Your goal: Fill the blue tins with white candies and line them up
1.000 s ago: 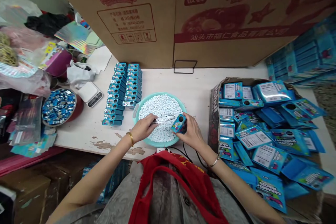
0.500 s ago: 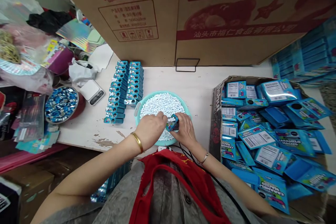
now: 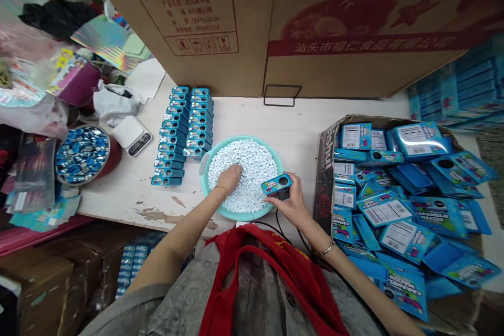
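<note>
A pale green bowl point(image 3: 203, 164) full of small white candy pellets point(image 3: 252, 163) stands in front of me. My left hand point(image 3: 230, 178) is down at the pellets in the bowl's left half, fingers curled together with the tips hidden, so what they hold does not show. At the bowl's right rim my right hand point(image 3: 290, 198) grips a small blue candy box point(image 3: 271, 185) between thumb and fingers. The box is tilted, and a dark round hole shows on its printed face. Similar small blue boxes point(image 3: 169, 155) stand in two columns left of the bowl.
An open carton point(image 3: 323, 178) heaped with larger blue packages is on the right. Large cardboard boxes point(image 3: 220, 76) wall off the back. On the left are a white scale point(image 3: 132, 135), a red tub point(image 3: 112, 157) of shiny blue-silver pieces, and plastic bags.
My left hand has moved from the small box's top down and left into the pellets. My right hand has shifted right with the box, and the white pellets at its opening no longer show.
</note>
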Action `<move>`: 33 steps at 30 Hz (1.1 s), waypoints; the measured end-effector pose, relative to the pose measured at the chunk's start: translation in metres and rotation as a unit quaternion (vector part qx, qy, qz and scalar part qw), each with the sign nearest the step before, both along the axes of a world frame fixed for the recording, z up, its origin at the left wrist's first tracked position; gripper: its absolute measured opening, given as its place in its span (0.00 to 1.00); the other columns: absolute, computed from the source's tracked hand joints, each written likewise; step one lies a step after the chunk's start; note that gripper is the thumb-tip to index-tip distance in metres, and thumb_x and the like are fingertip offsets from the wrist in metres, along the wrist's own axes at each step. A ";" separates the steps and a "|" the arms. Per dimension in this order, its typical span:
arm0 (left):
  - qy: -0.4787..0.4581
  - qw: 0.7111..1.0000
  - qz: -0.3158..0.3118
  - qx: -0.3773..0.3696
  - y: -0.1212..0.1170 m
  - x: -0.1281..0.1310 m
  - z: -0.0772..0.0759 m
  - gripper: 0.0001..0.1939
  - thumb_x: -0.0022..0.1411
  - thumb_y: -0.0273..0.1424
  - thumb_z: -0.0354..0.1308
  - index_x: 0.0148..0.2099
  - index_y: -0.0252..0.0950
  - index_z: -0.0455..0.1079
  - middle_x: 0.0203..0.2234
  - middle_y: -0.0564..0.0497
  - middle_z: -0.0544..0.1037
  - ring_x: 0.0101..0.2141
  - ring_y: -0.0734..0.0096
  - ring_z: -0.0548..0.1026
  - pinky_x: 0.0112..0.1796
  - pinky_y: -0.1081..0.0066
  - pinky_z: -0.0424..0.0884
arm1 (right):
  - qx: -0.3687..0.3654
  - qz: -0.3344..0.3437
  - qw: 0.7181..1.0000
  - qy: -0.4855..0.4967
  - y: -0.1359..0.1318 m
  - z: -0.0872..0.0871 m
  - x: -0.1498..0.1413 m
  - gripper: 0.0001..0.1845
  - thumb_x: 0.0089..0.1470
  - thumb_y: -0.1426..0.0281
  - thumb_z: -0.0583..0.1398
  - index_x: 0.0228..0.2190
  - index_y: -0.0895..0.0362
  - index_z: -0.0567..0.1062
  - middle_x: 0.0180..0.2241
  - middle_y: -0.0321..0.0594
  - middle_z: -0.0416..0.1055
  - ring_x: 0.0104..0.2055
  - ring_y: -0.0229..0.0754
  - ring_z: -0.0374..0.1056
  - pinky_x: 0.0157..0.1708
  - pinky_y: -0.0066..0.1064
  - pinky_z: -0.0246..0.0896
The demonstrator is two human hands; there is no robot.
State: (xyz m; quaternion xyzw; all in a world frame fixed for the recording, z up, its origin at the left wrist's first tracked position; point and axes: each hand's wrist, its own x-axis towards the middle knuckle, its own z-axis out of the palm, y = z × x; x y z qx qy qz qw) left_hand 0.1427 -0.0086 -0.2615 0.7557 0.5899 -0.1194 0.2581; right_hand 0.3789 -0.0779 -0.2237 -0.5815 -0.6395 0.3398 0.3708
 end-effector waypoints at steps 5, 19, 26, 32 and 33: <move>-0.097 0.995 -0.010 -0.013 -0.005 0.022 -0.014 0.17 0.63 0.23 0.48 0.54 0.35 0.64 0.49 0.43 0.72 0.47 0.62 0.72 0.46 0.66 0.69 | -0.055 -0.031 0.997 0.049 -0.007 0.000 0.006 0.35 0.52 0.55 0.65 0.54 0.55 0.58 0.50 0.47 0.61 0.52 0.49 0.63 0.53 0.45 0.62; -0.189 0.974 -0.118 0.030 -0.009 -0.040 0.136 0.11 0.66 0.31 0.49 0.50 0.36 0.65 0.42 0.45 0.74 0.43 0.65 0.73 0.45 0.66 0.68 | 0.031 0.025 0.999 0.015 0.003 0.004 -0.007 0.17 0.56 0.70 0.57 0.48 0.54 0.64 0.44 0.45 0.66 0.48 0.48 0.64 0.50 0.44 0.63; 0.047 0.975 -0.216 -0.016 -0.003 0.005 0.193 0.12 0.66 0.26 0.47 0.50 0.32 0.66 0.44 0.42 0.74 0.41 0.58 0.76 0.39 0.63 0.71 | 0.086 0.062 0.994 -0.033 0.006 0.006 -0.028 0.19 0.52 0.77 0.54 0.47 0.53 0.66 0.43 0.46 0.68 0.46 0.51 0.65 0.48 0.47 0.63; 0.111 0.968 -0.226 0.012 -0.011 0.040 0.226 0.12 0.67 0.21 0.44 0.47 0.31 0.67 0.38 0.42 0.74 0.38 0.61 0.76 0.35 0.67 0.70 | 0.102 0.068 0.991 -0.051 0.005 0.001 -0.030 0.21 0.52 0.78 0.53 0.48 0.53 0.64 0.42 0.45 0.68 0.46 0.50 0.65 0.47 0.46 0.64; 0.107 0.968 -0.227 0.018 -0.011 0.039 0.227 0.12 0.67 0.22 0.44 0.45 0.32 0.68 0.38 0.42 0.74 0.38 0.61 0.76 0.35 0.67 0.70 | 0.103 0.066 0.991 -0.053 0.005 0.000 -0.029 0.21 0.52 0.79 0.53 0.48 0.53 0.64 0.42 0.45 0.68 0.46 0.50 0.65 0.47 0.46 0.65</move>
